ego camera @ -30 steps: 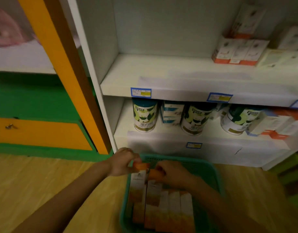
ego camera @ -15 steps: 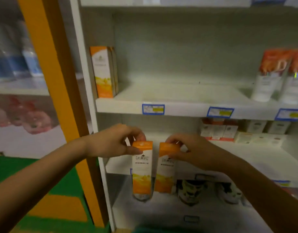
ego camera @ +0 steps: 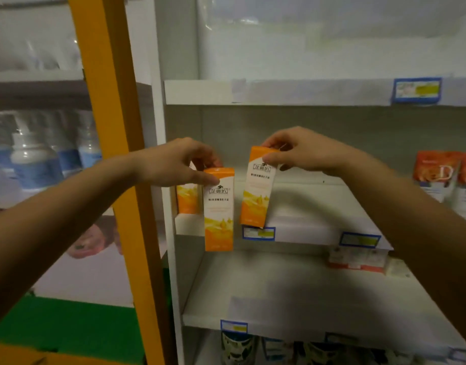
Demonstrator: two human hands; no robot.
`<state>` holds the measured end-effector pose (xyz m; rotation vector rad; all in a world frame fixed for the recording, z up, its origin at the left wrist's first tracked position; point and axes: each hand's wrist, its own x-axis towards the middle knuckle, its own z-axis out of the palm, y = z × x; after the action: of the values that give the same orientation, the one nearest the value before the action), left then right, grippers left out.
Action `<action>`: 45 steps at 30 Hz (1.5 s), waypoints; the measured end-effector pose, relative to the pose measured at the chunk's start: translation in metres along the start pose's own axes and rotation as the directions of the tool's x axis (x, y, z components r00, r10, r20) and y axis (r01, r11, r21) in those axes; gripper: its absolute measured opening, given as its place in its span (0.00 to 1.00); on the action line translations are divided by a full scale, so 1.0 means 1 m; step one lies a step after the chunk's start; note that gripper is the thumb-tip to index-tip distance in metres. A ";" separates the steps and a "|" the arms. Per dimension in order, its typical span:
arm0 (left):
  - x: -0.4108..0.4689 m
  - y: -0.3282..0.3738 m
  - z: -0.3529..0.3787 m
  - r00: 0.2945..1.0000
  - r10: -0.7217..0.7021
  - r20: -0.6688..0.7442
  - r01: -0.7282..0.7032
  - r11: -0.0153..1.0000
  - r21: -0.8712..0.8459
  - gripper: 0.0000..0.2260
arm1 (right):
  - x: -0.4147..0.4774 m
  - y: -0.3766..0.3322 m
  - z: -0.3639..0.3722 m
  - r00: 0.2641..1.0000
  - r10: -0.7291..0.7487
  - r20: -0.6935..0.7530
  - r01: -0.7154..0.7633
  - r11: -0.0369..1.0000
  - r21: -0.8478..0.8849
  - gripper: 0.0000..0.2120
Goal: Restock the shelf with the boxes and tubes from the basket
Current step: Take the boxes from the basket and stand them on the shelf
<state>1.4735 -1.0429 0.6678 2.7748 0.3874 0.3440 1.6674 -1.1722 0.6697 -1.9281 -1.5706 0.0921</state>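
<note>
Reaches forward with both arms. Pinches top of left box (ego camera: pixel 218 206) in left grip (ego camera: pixel 174 163), top of right box (ego camera: pixel 256 188) in right grip (ego camera: pixel 305 151), slightly higher than left box.

The left box (ego camera: pixel 218 209) and right box (ego camera: pixel 256 188) look like smooth printed card, the shelf (ego camera: pixel 318 222) matt white board with paper labels (ego camera: pixel 258 233), the bottles (ego camera: pixel 34 164) glossy plastic, the pouches (ego camera: pixel 437 175) shiny film.

Since a second ago, the left-hand box (ego camera: pixel 218 209) and the right-hand box (ego camera: pixel 256 188) have been lifted out of the basket, which is no longer seen. The left-hand box, pinched at its top by the left hand (ego camera: pixel 174 164), has been raised to hang upright before the front edge of the shelf (ego camera: pixel 310 206), just beside the standing box (ego camera: pixel 187 198). The right-hand box, pinched by the right hand (ego camera: pixel 303 154), has been tilted, its lower end brought over that edge.
</note>
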 end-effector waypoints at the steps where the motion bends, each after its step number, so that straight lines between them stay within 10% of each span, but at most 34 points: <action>1: 0.003 -0.002 -0.002 1.000 -0.005 -0.009 0.005 1.000 0.000 0.09 | 0.013 0.001 0.006 1.000 0.003 -0.018 -0.003 1.000 -0.006 0.14; 19: 0.031 -0.029 -0.014 0.983 -0.061 -0.171 0.071 0.996 0.051 0.16 | 0.127 0.012 0.065 0.994 0.069 -0.083 -0.084 0.978 -0.189 0.19; 45: 0.128 0.002 0.043 0.935 -0.014 -0.354 0.094 0.973 0.211 0.16 | -0.024 0.084 -0.011 0.975 0.110 -0.194 -0.157 0.958 -0.241 0.16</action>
<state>1.6056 -1.0174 0.6535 2.9113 0.6222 0.8373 1.7376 -1.2052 0.6274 -2.1739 -1.3856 -0.2326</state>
